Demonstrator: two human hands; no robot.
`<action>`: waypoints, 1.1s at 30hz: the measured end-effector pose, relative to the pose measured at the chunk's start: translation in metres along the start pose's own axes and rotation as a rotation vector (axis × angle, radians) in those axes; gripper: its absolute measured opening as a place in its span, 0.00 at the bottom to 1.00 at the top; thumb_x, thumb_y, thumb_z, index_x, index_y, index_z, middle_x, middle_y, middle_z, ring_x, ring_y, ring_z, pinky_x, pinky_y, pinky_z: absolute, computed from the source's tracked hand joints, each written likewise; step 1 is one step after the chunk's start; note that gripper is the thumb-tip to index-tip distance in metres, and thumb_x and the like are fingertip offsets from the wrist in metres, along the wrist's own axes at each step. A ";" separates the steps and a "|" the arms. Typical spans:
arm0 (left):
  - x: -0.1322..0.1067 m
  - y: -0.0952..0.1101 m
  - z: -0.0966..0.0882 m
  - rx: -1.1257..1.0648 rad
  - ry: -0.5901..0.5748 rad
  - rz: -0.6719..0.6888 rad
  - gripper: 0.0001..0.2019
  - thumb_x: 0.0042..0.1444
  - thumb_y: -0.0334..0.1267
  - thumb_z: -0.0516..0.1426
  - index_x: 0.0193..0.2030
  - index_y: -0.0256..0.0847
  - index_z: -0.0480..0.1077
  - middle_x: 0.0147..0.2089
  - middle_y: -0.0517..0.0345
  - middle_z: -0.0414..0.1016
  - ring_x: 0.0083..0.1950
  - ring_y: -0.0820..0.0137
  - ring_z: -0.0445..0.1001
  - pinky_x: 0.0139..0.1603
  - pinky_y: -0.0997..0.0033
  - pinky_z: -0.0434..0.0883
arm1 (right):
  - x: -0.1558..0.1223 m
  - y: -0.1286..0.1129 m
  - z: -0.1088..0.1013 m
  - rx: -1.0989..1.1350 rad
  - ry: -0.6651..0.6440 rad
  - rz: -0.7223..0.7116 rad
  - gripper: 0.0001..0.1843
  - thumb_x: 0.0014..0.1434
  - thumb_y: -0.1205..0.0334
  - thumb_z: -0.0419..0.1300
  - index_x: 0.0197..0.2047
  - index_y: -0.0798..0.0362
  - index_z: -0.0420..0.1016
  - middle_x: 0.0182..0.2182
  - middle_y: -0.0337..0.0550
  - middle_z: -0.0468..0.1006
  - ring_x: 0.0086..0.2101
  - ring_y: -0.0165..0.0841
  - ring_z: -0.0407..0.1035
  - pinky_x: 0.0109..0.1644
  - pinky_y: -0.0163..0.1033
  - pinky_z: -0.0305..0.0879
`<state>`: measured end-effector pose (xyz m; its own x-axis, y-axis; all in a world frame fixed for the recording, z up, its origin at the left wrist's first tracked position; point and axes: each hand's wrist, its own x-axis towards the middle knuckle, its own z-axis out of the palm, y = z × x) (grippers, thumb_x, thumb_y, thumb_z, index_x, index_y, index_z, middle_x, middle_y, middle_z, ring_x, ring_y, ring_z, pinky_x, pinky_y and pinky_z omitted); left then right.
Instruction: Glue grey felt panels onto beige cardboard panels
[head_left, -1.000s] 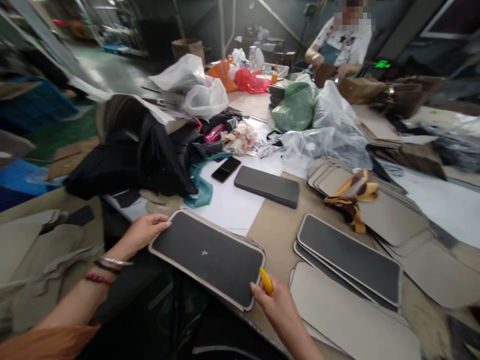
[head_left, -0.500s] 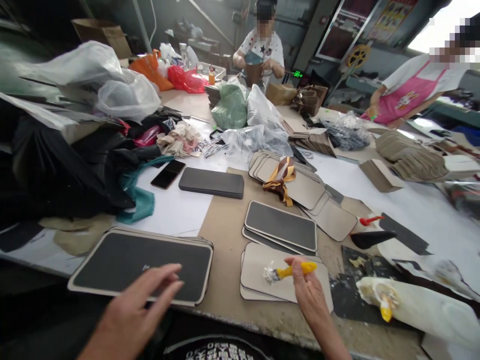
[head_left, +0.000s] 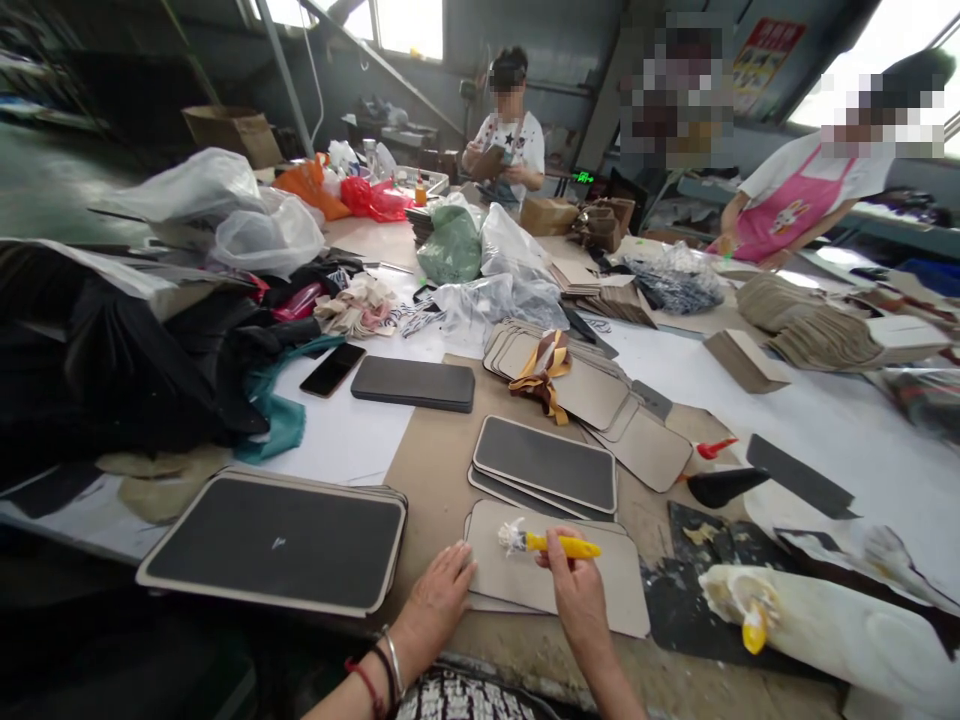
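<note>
My right hand (head_left: 579, 590) grips a yellow-handled brush (head_left: 551, 543), its bristles coated in something white, over a beige rounded panel (head_left: 615, 595). Under that panel another one shows at the edges. Fingers extended, my left hand (head_left: 439, 592) rests at the panel's left edge. Just behind lies a short stack of dark panels with beige rims (head_left: 547, 462). A larger dark panel with a beige rim (head_left: 274, 540) tops the stack to the left. On the right, a cut-open whitish plastic bottle (head_left: 825, 620) holds a second yellow-handled brush (head_left: 754, 630).
Behind the panels lie a dark grey block of sheets (head_left: 412, 382), a phone (head_left: 333, 370), fanned beige panels (head_left: 592, 392) and brown-yellow ribbons (head_left: 545, 375). Black cloth (head_left: 165, 390) heaps at the left. Two people (head_left: 510, 140) stand across the table, one in a pink apron (head_left: 787, 215).
My left hand has moved right, from above the large dark panel to the beige panel's edge. My right hand has shifted the brush slightly left. The view has tilted up a little.
</note>
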<state>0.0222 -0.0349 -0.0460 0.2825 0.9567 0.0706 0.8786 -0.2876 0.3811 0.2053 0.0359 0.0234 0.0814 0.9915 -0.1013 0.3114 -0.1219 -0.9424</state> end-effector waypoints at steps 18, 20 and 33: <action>-0.007 0.003 0.011 0.146 0.175 0.097 0.12 0.52 0.28 0.52 0.43 0.40 0.68 0.49 0.50 0.72 0.50 0.61 0.71 0.46 0.59 0.74 | 0.028 0.057 -0.050 -0.290 0.170 -0.178 0.21 0.56 0.44 0.49 0.33 0.53 0.70 0.32 0.47 0.73 0.33 0.38 0.68 0.40 0.43 0.65; -0.007 0.001 0.013 0.166 0.195 0.132 0.10 0.53 0.29 0.51 0.42 0.40 0.68 0.48 0.50 0.72 0.48 0.61 0.71 0.45 0.62 0.75 | 0.029 0.066 -0.074 -0.359 0.241 -0.149 0.23 0.56 0.42 0.48 0.33 0.54 0.70 0.31 0.48 0.73 0.33 0.39 0.69 0.39 0.43 0.65; 0.000 -0.010 0.020 0.184 0.276 0.251 0.14 0.61 0.38 0.44 0.41 0.41 0.69 0.46 0.50 0.72 0.44 0.64 0.71 0.42 0.66 0.75 | 0.007 0.068 -0.131 -0.603 0.419 -0.325 0.19 0.61 0.49 0.45 0.35 0.53 0.69 0.32 0.47 0.72 0.36 0.38 0.66 0.44 0.45 0.64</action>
<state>0.0212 -0.0326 -0.0683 0.4047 0.8251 0.3942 0.8569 -0.4927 0.1514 0.3508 0.0284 -0.0002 0.2098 0.8968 0.3896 0.8289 0.0482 -0.5574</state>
